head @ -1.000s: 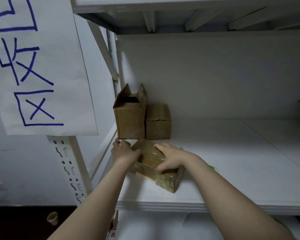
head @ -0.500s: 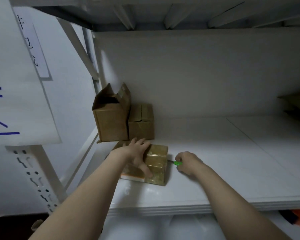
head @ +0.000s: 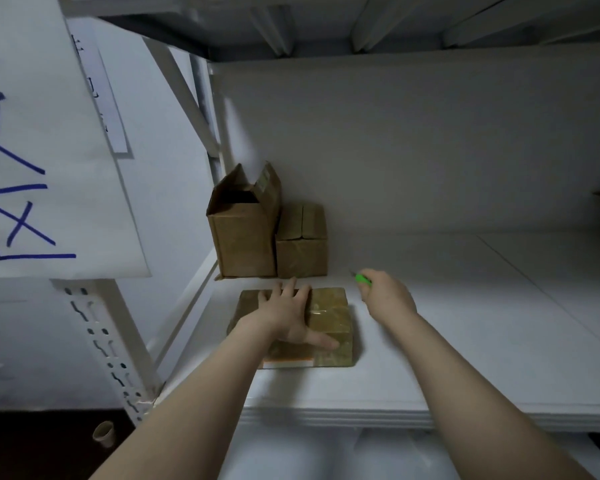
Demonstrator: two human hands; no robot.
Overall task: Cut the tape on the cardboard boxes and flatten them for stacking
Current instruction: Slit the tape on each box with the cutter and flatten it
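Observation:
A low taped cardboard box [head: 329, 317] lies flat on the white shelf [head: 465, 341], near its front left. My left hand [head: 286, 315] presses down on the box's top with fingers spread and thumb pointing right. My right hand [head: 387, 296] hovers just right of the box's far corner, gripping a green cutter [head: 362, 279] whose tip points up and left. Behind stand an open-topped cardboard box [head: 243, 233] and a smaller shut box [head: 302, 244] side by side against the back wall.
A white paper sign [head: 49, 150] with blue handwriting hangs on the left upright. The perforated shelf post [head: 111, 348] runs down at the left. A paper cup [head: 103, 434] sits on the dark floor below. Another shelf board runs overhead.
My right hand picked the green cutter up off the shelf and raised it toward the box's far right corner. My left hand flattened onto the box top.

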